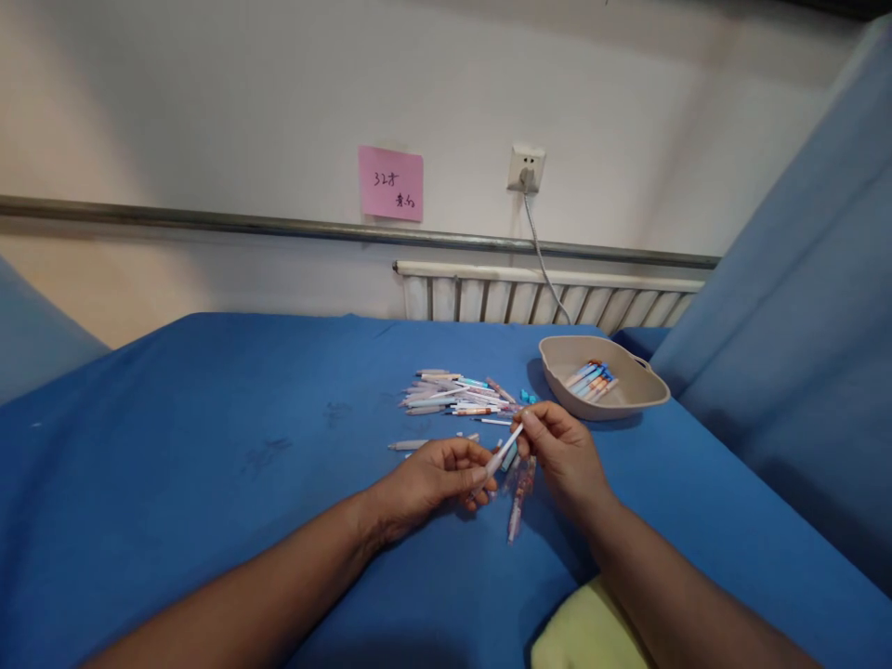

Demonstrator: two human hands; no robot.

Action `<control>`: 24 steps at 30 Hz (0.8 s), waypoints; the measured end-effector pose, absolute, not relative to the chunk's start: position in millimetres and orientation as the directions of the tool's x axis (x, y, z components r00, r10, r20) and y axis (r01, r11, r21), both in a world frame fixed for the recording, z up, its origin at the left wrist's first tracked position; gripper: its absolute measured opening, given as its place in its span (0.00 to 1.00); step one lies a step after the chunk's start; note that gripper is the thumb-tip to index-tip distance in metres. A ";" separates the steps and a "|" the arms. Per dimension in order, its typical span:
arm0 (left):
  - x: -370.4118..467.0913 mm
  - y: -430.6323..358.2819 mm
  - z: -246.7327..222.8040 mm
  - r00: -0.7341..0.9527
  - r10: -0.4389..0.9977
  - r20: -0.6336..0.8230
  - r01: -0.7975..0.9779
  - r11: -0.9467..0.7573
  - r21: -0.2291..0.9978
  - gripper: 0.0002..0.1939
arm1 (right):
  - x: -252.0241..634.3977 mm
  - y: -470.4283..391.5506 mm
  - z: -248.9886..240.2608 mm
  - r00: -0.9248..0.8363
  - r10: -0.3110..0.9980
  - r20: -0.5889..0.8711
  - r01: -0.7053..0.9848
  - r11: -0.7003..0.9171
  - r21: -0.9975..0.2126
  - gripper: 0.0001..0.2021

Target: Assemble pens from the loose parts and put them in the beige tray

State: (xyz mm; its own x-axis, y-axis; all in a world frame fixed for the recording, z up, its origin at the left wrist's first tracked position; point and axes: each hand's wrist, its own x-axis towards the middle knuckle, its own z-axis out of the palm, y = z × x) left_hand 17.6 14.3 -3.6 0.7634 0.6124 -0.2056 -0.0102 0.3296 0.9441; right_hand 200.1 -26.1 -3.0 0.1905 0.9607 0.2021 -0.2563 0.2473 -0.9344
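My left hand (446, 474) is closed on a pale pen barrel (493, 464). A thin white refill (513, 437) sticks out of the barrel's upper end, and the thumb and fingers of my right hand (561, 451) pinch its far end. Beneath and between my hands lie loose pen parts and a patterned pen barrel (516, 520), partly hidden by my fingers. Just beyond them is a pile of pens, barrels and refills (452, 395) in grey, pink, white and light blue. A grey pen part (408, 445) lies left of my fingers.
A beige basket (637, 395) at the right holds several assembled-looking pens (592, 379). Small turquoise pieces (528, 397) lie beside it. The blue sheet (174, 446) covers the surface. A yellow-green cloth (589, 632) is at the near edge; a radiator (488, 293) and blue curtain (794, 279) stand behind and right.
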 end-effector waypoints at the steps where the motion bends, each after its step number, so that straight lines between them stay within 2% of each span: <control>1: 17.8 13.2 -3.2 0.763 0.606 -0.224 -0.005 0.353 0.936 0.17 | 199.0 -26.0 -4.1 0.176 0.964 0.197 -0.244 0.237 -0.940 0.12; 5: 18.9 9.0 -1.8 0.770 0.578 -0.270 -0.006 0.429 0.903 0.18 | 194.8 -25.3 -7.9 0.145 0.974 0.174 -0.227 0.204 -0.952 0.13; 12: 21.7 5.1 3.8 0.772 0.583 -0.254 -0.088 0.493 0.865 0.13 | 197.5 -22.3 -9.4 0.174 0.969 0.175 -0.200 0.209 -0.957 0.13; 16: 23.3 4.3 7.5 0.783 0.564 -0.262 -0.071 0.500 0.863 0.18 | 198.3 -22.2 -8.4 0.175 0.964 0.198 -0.108 0.219 -0.970 0.13; 20: 23.7 5.9 5.8 0.750 0.600 -0.277 -0.036 0.456 0.889 0.12 | 194.9 -23.4 -10.6 0.105 0.967 0.230 0.020 0.229 -0.973 0.13; 24: 22.2 11.9 2.9 0.706 0.648 -0.286 -0.014 0.416 0.909 0.12 | 204.0 -22.9 -12.3 0.050 0.965 0.256 0.186 0.243 -0.952 0.10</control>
State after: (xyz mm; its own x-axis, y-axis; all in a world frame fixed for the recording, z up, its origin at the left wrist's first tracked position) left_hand 22.2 11.9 2.9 0.7057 0.6484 -0.2857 -0.0143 0.4162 0.9092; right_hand 204.0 -22.9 -12.3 0.0499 0.9655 0.2558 0.1859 0.2426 -0.9521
